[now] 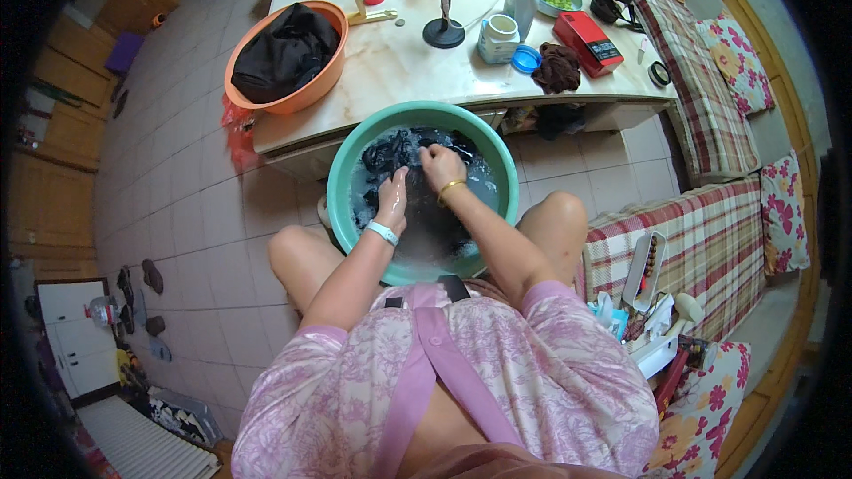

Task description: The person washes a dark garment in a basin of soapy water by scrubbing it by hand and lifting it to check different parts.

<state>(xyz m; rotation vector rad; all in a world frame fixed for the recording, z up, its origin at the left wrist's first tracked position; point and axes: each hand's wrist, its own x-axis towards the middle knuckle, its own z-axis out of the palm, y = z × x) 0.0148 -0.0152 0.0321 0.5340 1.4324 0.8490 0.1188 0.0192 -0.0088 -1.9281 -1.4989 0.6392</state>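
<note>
A green plastic basin [511, 176] of soapy water stands between my knees, with dark wet cloth [383, 153] soaking in it. My left hand [394, 199], with a light band at the wrist, is over the left-middle of the basin, touching or close to the cloth. My right hand [442, 166], with a gold bangle, is curled at the cloth a little farther forward and to the right. Dark fabric seems to run between the two hands; how firmly each hand grips it is hard to see. Suds float around the cloth.
On the marble-topped table [399, 73] ahead stand an orange basin [339, 56] with black cloth, a phone on a stand [444, 33], an opened white tub [499, 36], a blue lid [526, 59], a brown cloth [558, 68] and a red box [587, 43]. A plaid sofa [679, 233] is at right.
</note>
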